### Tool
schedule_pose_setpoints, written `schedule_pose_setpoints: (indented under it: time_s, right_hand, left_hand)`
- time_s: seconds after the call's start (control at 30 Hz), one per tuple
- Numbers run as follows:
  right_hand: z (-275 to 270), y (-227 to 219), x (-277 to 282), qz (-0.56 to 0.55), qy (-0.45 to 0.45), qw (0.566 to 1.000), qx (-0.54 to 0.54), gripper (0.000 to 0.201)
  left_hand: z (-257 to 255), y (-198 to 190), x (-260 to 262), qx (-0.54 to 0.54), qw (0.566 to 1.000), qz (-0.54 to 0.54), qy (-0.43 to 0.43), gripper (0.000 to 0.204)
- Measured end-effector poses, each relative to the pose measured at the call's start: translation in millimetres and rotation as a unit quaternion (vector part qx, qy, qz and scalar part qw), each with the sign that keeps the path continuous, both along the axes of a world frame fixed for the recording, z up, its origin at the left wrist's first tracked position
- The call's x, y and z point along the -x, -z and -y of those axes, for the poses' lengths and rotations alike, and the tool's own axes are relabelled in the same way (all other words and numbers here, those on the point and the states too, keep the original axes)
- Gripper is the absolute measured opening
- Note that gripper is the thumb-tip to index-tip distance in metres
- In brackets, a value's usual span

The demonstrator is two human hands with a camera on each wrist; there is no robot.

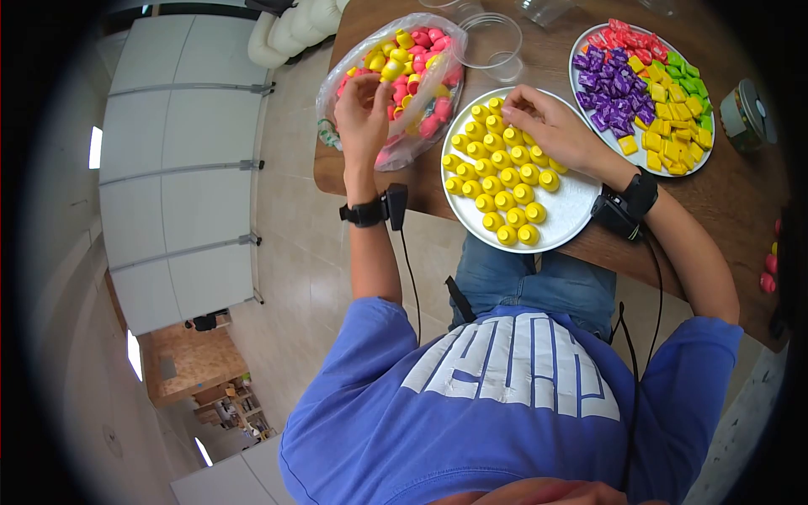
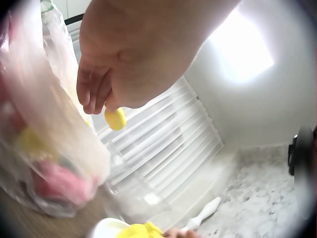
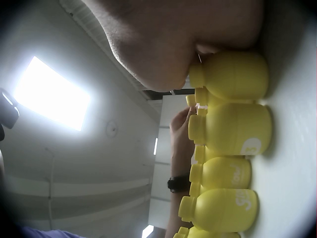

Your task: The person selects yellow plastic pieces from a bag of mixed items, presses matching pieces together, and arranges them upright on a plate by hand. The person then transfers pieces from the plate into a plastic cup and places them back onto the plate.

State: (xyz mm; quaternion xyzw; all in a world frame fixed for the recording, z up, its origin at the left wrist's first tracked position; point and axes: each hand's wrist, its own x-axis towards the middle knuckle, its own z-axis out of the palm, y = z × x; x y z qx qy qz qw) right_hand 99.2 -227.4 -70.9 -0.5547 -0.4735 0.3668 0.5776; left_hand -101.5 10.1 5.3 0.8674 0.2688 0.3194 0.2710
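My left hand [image 1: 362, 118] is raised over the near side of a clear plastic bag [image 1: 326, 105] full of pink and yellow pieces. Between its thumb and fingers it pinches a small yellow bottle [image 2: 116, 119]. A round white plate [image 1: 568, 220] carries rows of small yellow bottles [image 1: 502, 178], standing upright with their caps up. My right hand [image 1: 547, 126] is at the plate's far edge, fingers bent down among the last bottles. In the right wrist view its fingers are hidden behind a yellow bottle [image 3: 237, 75], so I cannot tell whether it grips one.
Right of the white plate, an oval plate [image 1: 587, 99] holds wrapped sweets in red, purple, yellow and green. A lidded jar [image 1: 747, 118] stands beyond it. Clear plastic cups [image 1: 491, 42] are at the back of the wooden table [image 1: 551, 71]. Cables hang from both wrist cameras.
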Motion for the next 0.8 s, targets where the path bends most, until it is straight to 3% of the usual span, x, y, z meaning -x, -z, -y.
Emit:
schedule_pose_setpoints:
  time_s: [0.03, 0.13, 0.3, 0.43, 0.5, 0.6, 0.7, 0.8]
  right_hand:
    - [0.9, -4.0, -0.8, 0.002, -0.008, 1.000, 0.015, 0.027]
    - [1.3, -2.2, -0.8, 0.006, -0.010, 1.000, 0.016, 0.027]
    - [0.8, -0.2, -0.3, 0.008, 0.003, 1.000, -0.002, 0.032]
    - [2.9, -6.6, -1.2, -0.002, -0.015, 0.999, 0.038, 0.024]
    - [3.4, -7.3, -0.8, 0.000, -0.017, 0.999, 0.040, 0.024]
    - [2.5, -4.9, -0.8, 0.007, -0.013, 0.999, 0.040, 0.024]
    - [1.3, -1.4, -0.7, 0.009, 0.004, 1.000, 0.008, 0.033]
    - [2.6, -6.1, -0.5, 0.011, -0.010, 0.999, 0.039, 0.024]
  left_hand:
    - [14.2, -5.4, 1.9, 0.080, 0.996, 0.017, 0.029, 0.017]
    - [49.6, -13.7, 8.2, 0.161, 0.985, 0.030, 0.062, 0.018]
    - [77.6, -21.8, 29.3, 0.108, 0.991, -0.010, 0.076, 0.021]
    - [88.9, -20.0, 42.2, 0.094, 0.993, 0.000, 0.070, 0.020]
    - [94.0, -23.1, 47.4, 0.043, 0.995, -0.063, 0.068, 0.018]
    - [101.2, -26.1, 49.1, -0.001, 0.995, -0.065, 0.082, 0.016]
    - [106.9, -26.2, 47.0, -0.001, 0.993, -0.066, 0.099, 0.017]
    - [112.3, -25.1, 43.2, -0.021, 0.990, -0.083, 0.110, 0.018]
